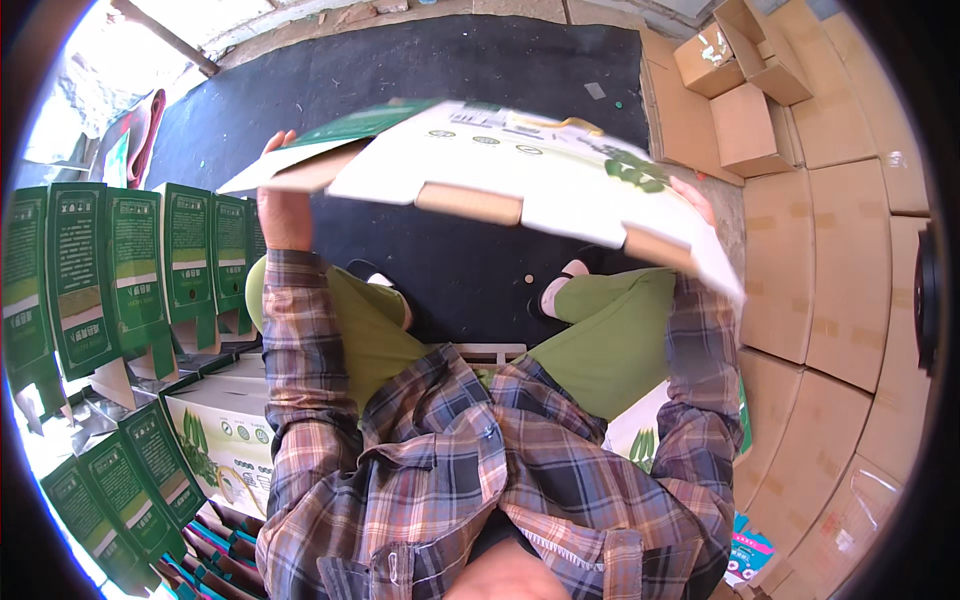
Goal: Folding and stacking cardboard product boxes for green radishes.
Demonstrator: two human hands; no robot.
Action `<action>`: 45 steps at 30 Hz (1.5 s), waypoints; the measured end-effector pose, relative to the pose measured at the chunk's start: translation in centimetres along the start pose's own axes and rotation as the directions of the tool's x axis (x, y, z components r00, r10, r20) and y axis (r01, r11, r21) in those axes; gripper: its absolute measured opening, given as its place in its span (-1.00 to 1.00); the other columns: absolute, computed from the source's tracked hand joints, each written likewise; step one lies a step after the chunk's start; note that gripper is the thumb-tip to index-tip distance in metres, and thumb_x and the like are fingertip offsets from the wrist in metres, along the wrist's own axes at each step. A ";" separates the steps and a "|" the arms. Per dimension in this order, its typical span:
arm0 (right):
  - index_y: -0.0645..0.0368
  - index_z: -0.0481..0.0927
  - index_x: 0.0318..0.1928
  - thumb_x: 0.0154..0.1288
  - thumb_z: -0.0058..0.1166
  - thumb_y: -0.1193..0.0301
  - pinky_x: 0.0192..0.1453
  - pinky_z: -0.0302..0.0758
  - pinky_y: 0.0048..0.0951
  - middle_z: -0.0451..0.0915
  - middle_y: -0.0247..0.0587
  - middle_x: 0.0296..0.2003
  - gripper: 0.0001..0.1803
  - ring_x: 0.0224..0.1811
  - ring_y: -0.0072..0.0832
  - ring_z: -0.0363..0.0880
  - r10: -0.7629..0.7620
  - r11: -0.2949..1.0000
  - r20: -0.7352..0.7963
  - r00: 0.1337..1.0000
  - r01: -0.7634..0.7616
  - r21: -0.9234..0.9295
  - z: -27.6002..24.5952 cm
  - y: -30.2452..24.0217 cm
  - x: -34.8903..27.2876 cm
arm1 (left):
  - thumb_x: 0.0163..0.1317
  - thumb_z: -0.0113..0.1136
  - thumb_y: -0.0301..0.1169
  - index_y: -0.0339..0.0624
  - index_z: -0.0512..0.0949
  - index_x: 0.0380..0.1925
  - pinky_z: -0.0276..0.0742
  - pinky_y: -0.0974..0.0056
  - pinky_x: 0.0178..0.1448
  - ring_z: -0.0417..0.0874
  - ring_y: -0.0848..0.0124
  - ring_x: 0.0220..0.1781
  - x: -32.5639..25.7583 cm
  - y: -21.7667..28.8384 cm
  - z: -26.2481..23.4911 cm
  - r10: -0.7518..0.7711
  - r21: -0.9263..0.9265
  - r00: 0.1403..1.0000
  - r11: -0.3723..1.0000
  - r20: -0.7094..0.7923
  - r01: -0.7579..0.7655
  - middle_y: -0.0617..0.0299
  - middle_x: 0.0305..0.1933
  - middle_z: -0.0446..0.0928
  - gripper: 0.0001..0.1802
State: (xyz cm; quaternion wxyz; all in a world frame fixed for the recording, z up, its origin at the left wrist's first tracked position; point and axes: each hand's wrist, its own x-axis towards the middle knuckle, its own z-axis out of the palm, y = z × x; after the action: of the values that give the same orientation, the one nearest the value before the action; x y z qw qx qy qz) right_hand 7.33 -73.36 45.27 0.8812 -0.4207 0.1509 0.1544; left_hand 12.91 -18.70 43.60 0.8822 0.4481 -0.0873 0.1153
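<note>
A white and green printed cardboard carton [480,160] is held up in front of me, spread wide and bowed between both hands. Its side flaps hang loose, with slots along the near edge, and a yellow cord handle [570,123] shows on its far side. My left hand [286,215] is closed on the left end, fingertips showing past the green panel. At the other end, my right hand [692,197] grips the edge, most of its fingers hidden behind the cardboard. The right part of the carton is slightly blurred.
Several green cartons [135,255] stand in rows at my left, beside a white printed box [225,415]. Brown cardboard boxes [775,255] line the right side, with open ones [750,120] at the far right. A black mat [440,60] covers the floor.
</note>
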 end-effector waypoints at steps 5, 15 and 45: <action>0.15 0.54 -0.22 0.30 -0.11 0.04 -0.55 0.40 -0.56 0.51 -0.36 -0.53 -0.58 -0.62 -0.59 0.42 0.160 0.981 -0.179 0.971 -0.177 -0.084 2.4 2.2 1.8 | 0.28 0.12 -0.16 -0.20 0.52 -0.12 0.30 0.26 0.13 0.45 0.44 -0.03 -1.4 0.0 -2.7 0.019 0.132 0.976 0.991 -0.218 0.010 0.26 -0.09 0.51 -0.65; 0.21 0.11 0.31 0.24 0.01 -0.07 -0.31 0.52 -0.42 0.40 -0.04 0.12 -0.18 -0.11 -0.37 0.56 -0.325 0.758 -0.442 0.836 -0.049 -0.650 5.3 3.7 2.0 | 0.15 0.26 -0.48 -0.21 0.60 -0.19 0.45 0.44 -0.04 0.56 0.58 -0.19 -2.9 -1.7 0.2 -0.343 0.442 0.935 0.828 -0.092 0.346 0.30 -0.22 0.62 -0.80; 0.29 0.46 -0.05 0.08 -0.04 0.55 -0.16 0.46 -0.47 0.53 -0.26 -0.21 -0.65 -0.22 -0.53 0.50 -0.574 0.435 -0.014 0.819 0.290 -0.853 8.2 6.3 1.9 | 0.25 0.17 -0.40 -0.31 0.54 -0.17 0.51 0.42 -0.27 0.57 0.54 -0.27 -4.3 0.2 1.6 0.088 0.598 0.978 0.800 -0.189 0.043 0.26 -0.25 0.58 -0.78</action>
State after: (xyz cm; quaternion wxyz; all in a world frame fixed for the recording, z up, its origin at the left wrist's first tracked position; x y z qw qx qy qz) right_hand 7.68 -62.84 45.05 0.5556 -0.8222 0.0799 -0.0940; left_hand 8.67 -20.40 43.56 0.6983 0.6880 0.0407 0.1935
